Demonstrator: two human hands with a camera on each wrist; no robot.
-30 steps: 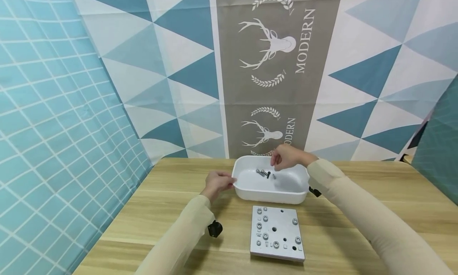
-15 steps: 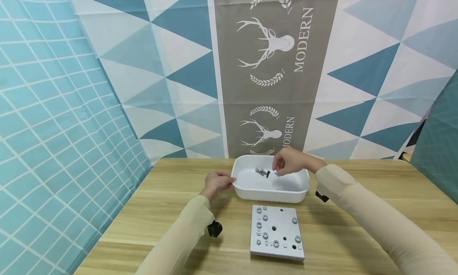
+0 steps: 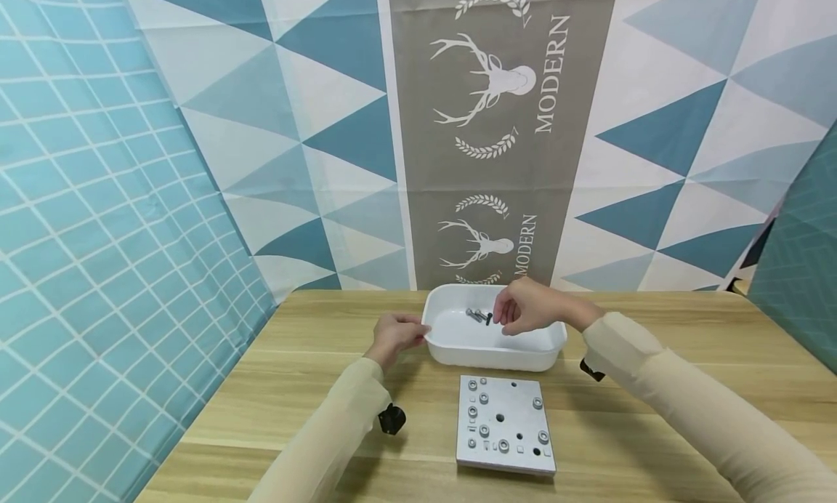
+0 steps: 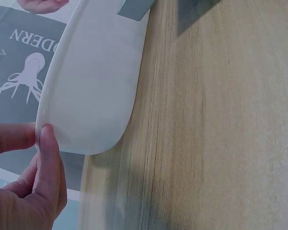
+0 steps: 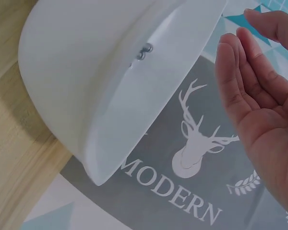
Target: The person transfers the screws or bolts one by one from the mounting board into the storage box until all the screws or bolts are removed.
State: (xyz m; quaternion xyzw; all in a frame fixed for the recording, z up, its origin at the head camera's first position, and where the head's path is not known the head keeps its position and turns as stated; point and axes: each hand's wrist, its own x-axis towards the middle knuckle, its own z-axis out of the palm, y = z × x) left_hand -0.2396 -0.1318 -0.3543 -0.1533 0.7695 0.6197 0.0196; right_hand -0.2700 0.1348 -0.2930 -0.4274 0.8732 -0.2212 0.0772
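Note:
My left hand [image 3: 395, 333] pinches the left rim of a white plastic tray [image 3: 493, 357]; in the left wrist view the thumb and fingers [image 4: 50, 148] grip its edge. Inside lie several small screws [image 3: 477, 315], silver ones beside a black one [image 3: 489, 319]. Over the tray's right half hovers my right hand [image 3: 531, 307], its fingers loosely bent. Nothing shows between thumb and fingers [image 5: 225, 67] in the right wrist view, where two screw heads [image 5: 145, 51] peek over the rim. The hand hides part of the tray floor.
A silver metal plate [image 3: 497, 408] with socket-head screws and dark holes lies on the wooden table [image 3: 301, 394] in front of the tray. Patterned cloth [image 3: 340, 125] hangs behind the table, and blue checked cloth [image 3: 131, 219] along the left.
My right hand has lowered over the tray, its thumb and fingers spreading apart. The small silver piece beside the black screw is now hidden behind it. The left hand stays on the rim.

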